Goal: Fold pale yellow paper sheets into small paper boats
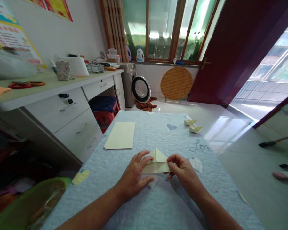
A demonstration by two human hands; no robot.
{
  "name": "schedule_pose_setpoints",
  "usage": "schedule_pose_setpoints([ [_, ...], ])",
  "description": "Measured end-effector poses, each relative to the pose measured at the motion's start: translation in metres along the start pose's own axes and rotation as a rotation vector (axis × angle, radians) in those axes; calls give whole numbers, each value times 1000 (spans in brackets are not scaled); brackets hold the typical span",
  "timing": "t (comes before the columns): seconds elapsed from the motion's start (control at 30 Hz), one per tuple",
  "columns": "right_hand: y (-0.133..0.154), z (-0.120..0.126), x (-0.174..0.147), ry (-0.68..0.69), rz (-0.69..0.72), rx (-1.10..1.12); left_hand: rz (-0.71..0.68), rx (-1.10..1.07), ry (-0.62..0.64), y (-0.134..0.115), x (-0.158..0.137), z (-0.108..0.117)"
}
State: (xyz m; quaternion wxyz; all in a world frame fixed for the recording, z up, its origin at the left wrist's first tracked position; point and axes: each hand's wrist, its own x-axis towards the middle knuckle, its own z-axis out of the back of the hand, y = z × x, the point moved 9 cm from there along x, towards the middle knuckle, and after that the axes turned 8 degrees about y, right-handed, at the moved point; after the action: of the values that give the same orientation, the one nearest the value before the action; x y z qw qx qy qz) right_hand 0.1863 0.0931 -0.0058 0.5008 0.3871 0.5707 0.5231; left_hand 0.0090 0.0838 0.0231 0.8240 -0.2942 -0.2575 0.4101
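A pale yellow sheet of folded paper (pixel 156 166) lies near the middle of the table, with a peaked top and a flat strip along its lower edge. My left hand (pixel 135 174) rests at its left side, fingers spread onto the paper and the thumb apart on the cloth. Thumb and fingers of my right hand (pixel 181 167) pinch the right corner of the strip. Beyond my left hand is a small stack of pale yellow paper (pixel 121 135). Two folded paper boats (pixel 196 129) sit at the table's far right.
A pale blue quilted cloth (pixel 156 127) covers the table. To the left stands a white desk (pixel 60 105) with drawers, and a green bin (pixel 55 188) is below. Behind are a washing machine (pixel 128 86) with its door open and a round wooden tabletop (pixel 176 83).
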Motion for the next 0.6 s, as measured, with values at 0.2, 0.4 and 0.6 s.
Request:
schedule_pose_setpoints([
  [0.2,-4,-4,0,72,-70,-5,-49,-111,-7,-7,0,1],
  [0.4,27,-3,-11,46,176,-808,-47,-32,67,-10,1,-4],
  [0.6,39,-31,-25,240,367,-966,-53,174,126,-15,0,-5],
])
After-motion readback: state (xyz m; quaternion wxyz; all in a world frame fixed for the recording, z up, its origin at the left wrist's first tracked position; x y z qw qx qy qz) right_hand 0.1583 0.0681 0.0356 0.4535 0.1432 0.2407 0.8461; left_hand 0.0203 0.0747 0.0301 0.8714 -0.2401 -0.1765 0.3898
